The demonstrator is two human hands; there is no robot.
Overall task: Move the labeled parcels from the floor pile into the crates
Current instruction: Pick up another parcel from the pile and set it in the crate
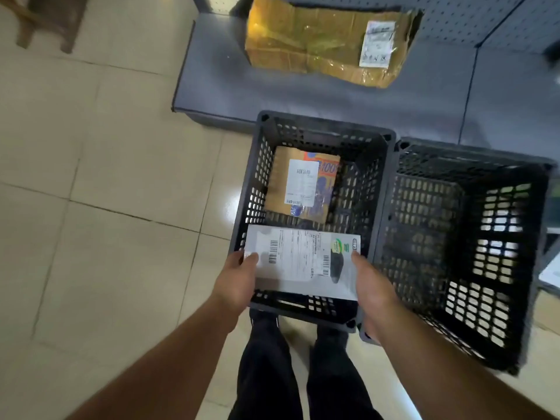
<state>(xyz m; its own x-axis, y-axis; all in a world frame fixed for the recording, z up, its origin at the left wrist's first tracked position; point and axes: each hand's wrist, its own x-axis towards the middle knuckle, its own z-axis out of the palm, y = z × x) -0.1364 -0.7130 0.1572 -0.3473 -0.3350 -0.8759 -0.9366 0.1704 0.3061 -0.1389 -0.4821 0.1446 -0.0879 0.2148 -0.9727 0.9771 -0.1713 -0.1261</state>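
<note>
White parcel (303, 262) held flat above near end of left crate (242, 231), pinched at short edges by left hand (239, 280) and right hand (372, 286), thumbs on top. Brown parcel (300, 183) already on crate floor at far end; right crate (472, 237) alongside, nothing visible inside; taped carton (327, 40) on grey shelf (212, 74) beyond. Best lowered level into the near gap, label up, edges kept off perforated walls, both hands letting go together.

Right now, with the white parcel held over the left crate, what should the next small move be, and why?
Probably lower the white parcel straight down and let go. Both hands, left hand and right hand, hold its ends above the near half of the left crate, where only one brown parcel lies at the far side.
</note>
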